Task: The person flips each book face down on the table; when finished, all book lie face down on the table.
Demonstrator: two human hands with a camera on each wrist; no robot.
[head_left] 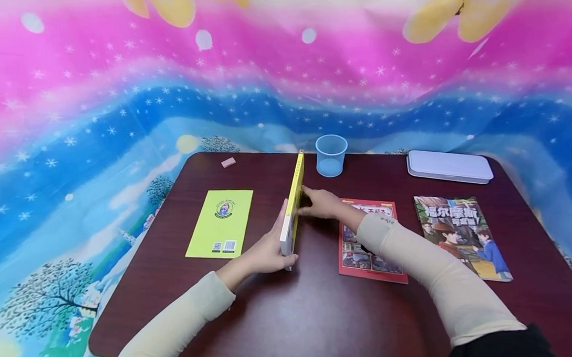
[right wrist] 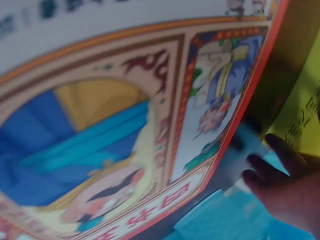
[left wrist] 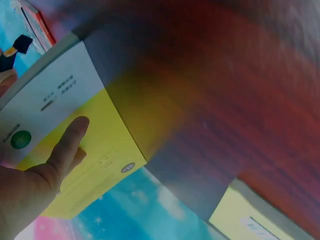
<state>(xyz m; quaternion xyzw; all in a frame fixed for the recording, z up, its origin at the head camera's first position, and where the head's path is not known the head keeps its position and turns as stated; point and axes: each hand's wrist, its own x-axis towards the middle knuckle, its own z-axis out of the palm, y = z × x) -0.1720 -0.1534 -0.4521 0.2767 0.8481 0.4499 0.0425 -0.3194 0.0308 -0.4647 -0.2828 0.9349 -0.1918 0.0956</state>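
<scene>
A yellow and white book (head_left: 295, 191) stands upright on edge near the middle of the table. My left hand (head_left: 268, 251) grips its near end, with the thumb around the edge. In the left wrist view, one finger stretches over the yellow part of the book's cover (left wrist: 107, 135). On the other side, my right hand (head_left: 322, 204) reaches to the book's right face with loosely extended fingers. The right wrist view shows those fingers (right wrist: 280, 172) close to the yellow cover (right wrist: 302, 117); contact is hard to tell.
A yellow-green booklet (head_left: 221, 223) lies on the left, a pink eraser (head_left: 228, 162) behind it. A blue cup (head_left: 331, 156) stands at the back, beside the book's far end. To the right are a red comic book (head_left: 371, 267), partly under my right forearm, another comic (head_left: 487, 253) and a white case (head_left: 448, 166).
</scene>
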